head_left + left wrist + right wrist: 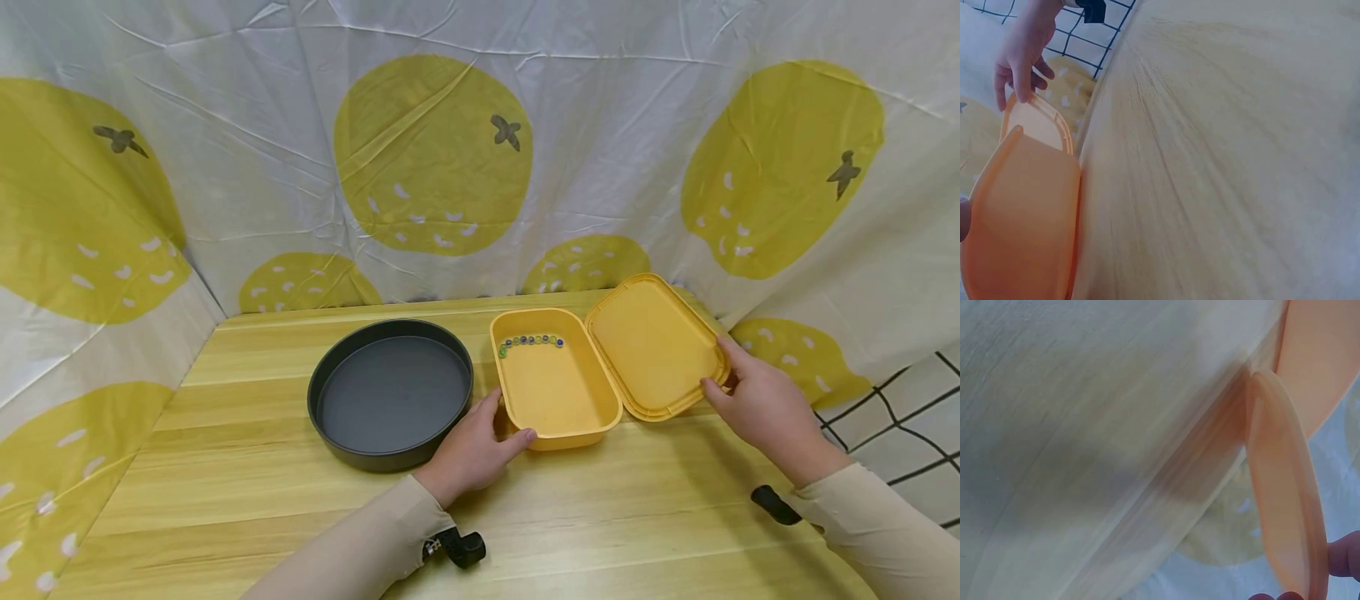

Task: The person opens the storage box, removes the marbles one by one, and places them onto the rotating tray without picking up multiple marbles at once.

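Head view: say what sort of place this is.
Probably a screened-off tabletop workspace: fruit-print fabric hangs behind a wood-grain table, on which a dark round pan and a yellow box stand.

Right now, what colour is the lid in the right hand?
Yellow-orange; the lid shows best from the head.

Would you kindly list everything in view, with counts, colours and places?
Round, shallow pan: 1, dark grey, on the table, left of the container
Rectangular, open container: 1, yellow, on the table
Small shiny beads: about nine, blue and green, inside the container, toward its far end
Flat, rounded lid: 1, yellow, right of the container
Wood-grain table: 1, light yellow-brown, underneath
Fruit-printed fabric: count unclear, white and yellow, around the table
Grid-patterned surface: 1, white with black lines, far right
Wrist devices: 2, black, at the cuffs
Sleeves: 2, beige, on the arms
Left hand: 1, gripping the container
Right hand: 1, holding the lid
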`<state>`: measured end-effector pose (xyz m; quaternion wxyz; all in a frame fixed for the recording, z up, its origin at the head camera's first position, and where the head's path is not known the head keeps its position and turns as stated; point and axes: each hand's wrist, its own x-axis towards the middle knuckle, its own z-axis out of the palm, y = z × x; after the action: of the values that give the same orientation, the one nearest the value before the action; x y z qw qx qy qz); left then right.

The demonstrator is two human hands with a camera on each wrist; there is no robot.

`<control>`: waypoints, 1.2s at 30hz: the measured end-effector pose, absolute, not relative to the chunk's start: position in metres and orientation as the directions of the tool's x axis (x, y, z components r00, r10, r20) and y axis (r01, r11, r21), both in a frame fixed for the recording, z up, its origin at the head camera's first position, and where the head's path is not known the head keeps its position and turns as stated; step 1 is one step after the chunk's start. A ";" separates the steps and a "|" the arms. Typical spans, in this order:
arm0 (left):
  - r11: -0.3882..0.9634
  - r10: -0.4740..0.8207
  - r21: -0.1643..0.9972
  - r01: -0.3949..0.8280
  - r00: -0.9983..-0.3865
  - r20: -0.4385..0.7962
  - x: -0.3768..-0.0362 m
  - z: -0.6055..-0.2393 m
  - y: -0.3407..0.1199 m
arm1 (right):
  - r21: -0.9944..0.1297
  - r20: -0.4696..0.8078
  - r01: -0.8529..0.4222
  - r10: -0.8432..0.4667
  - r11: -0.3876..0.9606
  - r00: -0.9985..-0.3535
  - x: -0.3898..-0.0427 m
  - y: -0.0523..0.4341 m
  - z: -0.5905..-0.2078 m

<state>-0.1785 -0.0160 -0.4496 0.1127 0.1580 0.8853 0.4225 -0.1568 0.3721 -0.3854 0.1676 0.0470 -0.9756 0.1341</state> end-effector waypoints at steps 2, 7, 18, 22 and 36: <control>0.590 0.375 0.785 0.186 -0.925 -0.063 -0.179 -0.450 -0.016 | -0.245 0.323 -0.126 -0.041 0.961 -0.945 -0.157 0.374 -0.386; 0.597 0.373 0.781 0.186 -0.926 -0.065 -0.179 -0.451 -0.016 | -0.232 0.307 -0.109 -0.033 0.967 -0.951 -0.157 0.378 -0.389; 0.600 0.369 0.780 0.175 -0.926 -0.076 -0.178 -0.451 -0.016 | -0.228 0.300 -0.092 -0.020 0.969 -0.954 -0.157 0.386 -0.399; 0.604 0.370 0.776 0.180 -0.926 -0.073 -0.178 -0.450 -0.016 | -0.239 0.262 -0.067 -0.002 0.969 -0.965 -0.156 0.389 -0.402; 0.610 0.367 0.771 0.182 -0.927 -0.071 -0.177 -0.449 -0.016 | -0.244 0.125 -0.017 0.014 0.970 -0.992 -0.158 0.401 -0.412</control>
<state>-0.1775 -0.0156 -0.4489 0.1117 0.1543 0.8902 0.4138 -0.1582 0.4012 -0.4123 0.0631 0.0006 -0.9904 0.1234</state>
